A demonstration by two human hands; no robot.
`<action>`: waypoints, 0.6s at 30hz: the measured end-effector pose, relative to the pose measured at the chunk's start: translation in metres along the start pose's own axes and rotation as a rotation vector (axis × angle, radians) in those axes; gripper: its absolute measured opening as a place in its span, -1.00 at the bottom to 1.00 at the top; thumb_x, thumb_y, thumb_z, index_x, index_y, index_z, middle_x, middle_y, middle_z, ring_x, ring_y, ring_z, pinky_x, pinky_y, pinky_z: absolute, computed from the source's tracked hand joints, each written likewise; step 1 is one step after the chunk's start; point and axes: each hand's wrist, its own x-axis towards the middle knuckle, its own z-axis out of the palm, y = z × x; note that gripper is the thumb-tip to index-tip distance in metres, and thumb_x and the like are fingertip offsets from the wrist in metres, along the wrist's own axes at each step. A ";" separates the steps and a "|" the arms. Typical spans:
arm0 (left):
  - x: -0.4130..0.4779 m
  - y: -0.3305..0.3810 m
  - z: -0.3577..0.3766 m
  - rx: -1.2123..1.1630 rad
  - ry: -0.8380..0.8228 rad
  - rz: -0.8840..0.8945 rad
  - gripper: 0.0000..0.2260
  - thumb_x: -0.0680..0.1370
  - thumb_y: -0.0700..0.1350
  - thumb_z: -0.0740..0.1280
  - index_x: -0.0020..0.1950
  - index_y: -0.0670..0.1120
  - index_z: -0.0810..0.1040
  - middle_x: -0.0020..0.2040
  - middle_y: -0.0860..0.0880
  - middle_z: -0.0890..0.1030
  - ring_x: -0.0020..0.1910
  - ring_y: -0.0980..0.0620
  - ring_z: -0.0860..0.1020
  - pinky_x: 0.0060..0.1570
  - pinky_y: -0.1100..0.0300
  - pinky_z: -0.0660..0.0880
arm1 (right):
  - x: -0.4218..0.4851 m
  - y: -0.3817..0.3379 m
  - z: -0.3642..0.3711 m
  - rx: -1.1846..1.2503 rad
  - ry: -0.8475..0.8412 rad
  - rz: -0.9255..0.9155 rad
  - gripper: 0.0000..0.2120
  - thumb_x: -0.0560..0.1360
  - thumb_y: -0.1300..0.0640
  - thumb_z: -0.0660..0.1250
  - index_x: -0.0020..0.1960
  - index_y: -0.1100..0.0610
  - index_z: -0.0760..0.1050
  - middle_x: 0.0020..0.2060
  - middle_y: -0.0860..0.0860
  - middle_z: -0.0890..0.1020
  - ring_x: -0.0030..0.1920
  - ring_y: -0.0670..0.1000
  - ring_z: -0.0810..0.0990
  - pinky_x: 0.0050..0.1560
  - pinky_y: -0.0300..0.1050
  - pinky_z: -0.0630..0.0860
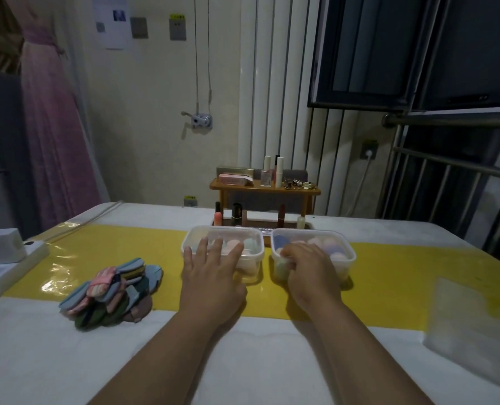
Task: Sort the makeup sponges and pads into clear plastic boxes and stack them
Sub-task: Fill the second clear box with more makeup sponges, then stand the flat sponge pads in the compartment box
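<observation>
Two clear plastic boxes stand side by side on the yellow strip, both lidded and filled with pastel makeup sponges. My left hand [213, 270] lies flat on the lid of the left box [254, 238], fingers spread. My right hand [310, 267] curls over the near left corner of the right box [342, 252], fingers bent on its rim. A heap of flat makeup pads [111, 290], blue, pink, green and mauve, lies loose on the table to the left of my left hand.
A small wooden shelf [264, 190] with bottles and lipsticks stands behind the boxes. White boxes [6, 252] sit at the table's left edge. A blurred pale sheet [470, 317] lies at the right. A metal railing runs along the far right.
</observation>
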 end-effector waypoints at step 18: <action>0.003 0.029 -0.022 -0.059 0.046 0.010 -0.37 0.54 0.07 0.27 0.57 0.10 0.11 0.56 0.06 0.21 0.58 -0.03 0.04 0.54 -0.17 -0.09 | -0.004 0.006 -0.024 0.027 -0.017 0.062 -0.60 0.57 0.24 0.21 0.37 0.02 0.51 0.32 -0.01 0.55 0.31 0.06 0.47 0.33 -0.04 0.41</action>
